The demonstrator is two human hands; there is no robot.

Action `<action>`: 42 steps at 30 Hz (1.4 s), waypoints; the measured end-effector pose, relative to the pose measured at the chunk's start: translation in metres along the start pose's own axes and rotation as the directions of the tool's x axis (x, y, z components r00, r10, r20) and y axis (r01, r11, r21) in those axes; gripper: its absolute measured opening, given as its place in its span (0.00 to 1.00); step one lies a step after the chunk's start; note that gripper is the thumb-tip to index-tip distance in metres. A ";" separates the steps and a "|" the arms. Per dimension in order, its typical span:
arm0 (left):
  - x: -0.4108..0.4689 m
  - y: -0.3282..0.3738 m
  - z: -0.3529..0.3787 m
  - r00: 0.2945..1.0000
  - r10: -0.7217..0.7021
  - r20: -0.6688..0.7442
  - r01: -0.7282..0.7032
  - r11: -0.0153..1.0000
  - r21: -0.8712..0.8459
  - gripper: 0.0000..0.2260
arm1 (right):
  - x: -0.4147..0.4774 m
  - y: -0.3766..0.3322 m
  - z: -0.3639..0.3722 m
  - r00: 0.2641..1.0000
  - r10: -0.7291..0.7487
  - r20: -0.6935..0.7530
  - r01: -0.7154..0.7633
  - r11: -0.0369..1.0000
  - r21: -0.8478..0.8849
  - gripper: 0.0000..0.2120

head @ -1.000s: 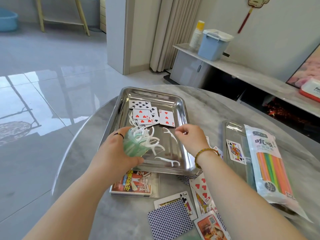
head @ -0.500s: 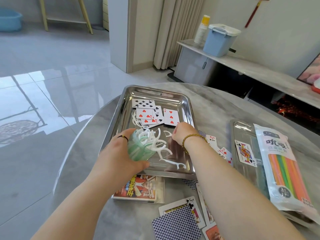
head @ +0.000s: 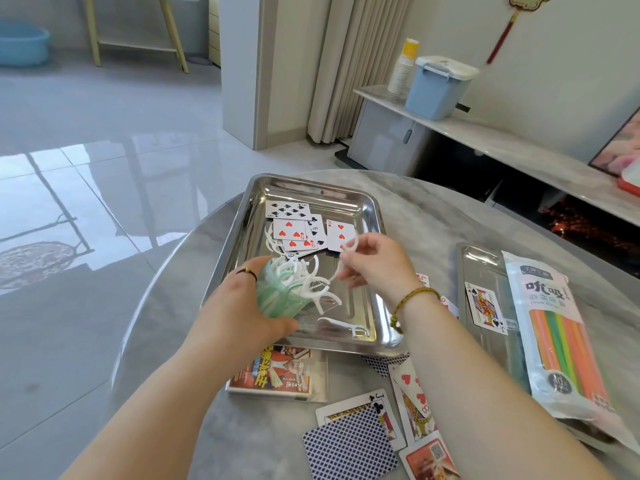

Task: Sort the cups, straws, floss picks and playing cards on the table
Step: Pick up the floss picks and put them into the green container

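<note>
Clasped in the left grip [head: 239,306]: a translucent pale-green plastic cup [head: 277,301], tipped on its side over the near left part of a rectangular stainless-steel tray [head: 311,183], mouth pointing right. Crammed into that mouth and fanning out of it, a tangle of white plastic floss picks [head: 301,275], curved heads outward. Pinched between fingertips of the right grip [head: 374,265], just above the tray and beside the tangle: a single white floss pick [head: 348,248], bowed head uppermost, thin handle pointing down. Flat on the tray floor near the front rim, one more loose white pick [head: 341,323]; a few others half tucked under the left edge of the face-up playing cards [head: 294,230] at the tray's far end, spades, hearts and clubs overlapping. On the grey marbled round desk [head: 433,216] in front of the tray, a boxed card deck with a red and yellow printed cover [head: 273,372], and to its right scattered cards, among them a blue-patterned card back [head: 349,441] over a jack of clubs. Farther right, a second steel tray [head: 485,258] bearing a jack of spades [head: 485,308] and, partly over it, a white-topped packet of bright multicoloured straws [head: 561,341].
</note>
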State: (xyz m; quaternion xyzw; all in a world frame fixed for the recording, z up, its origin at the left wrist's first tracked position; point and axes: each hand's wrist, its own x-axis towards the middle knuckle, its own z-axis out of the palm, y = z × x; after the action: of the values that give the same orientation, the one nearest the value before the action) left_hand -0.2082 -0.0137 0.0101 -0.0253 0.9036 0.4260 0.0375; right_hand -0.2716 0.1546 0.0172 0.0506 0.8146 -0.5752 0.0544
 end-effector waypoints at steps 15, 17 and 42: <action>0.000 -0.002 0.004 0.998 0.057 -0.013 -0.057 0.998 0.024 0.34 | -0.053 -0.035 0.022 0.988 -0.152 -0.023 0.153 0.987 0.049 0.11; 0.000 -0.002 0.003 0.998 0.063 -0.021 -0.062 0.998 0.022 0.33 | -0.053 -0.033 0.029 0.988 -0.153 0.030 0.153 0.988 -0.004 0.12; -0.001 -0.002 -0.001 0.999 0.017 -0.043 -0.019 0.999 -0.048 0.35 | -0.012 0.035 0.006 0.963 0.238 0.127 -0.001 0.471 -0.882 0.10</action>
State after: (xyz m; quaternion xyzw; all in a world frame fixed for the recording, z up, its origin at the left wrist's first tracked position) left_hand -0.2068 -0.0154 0.0095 -0.0269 0.8937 0.4476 0.0137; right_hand -0.2545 0.1606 -0.0160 0.0054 0.9753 -0.0758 0.2074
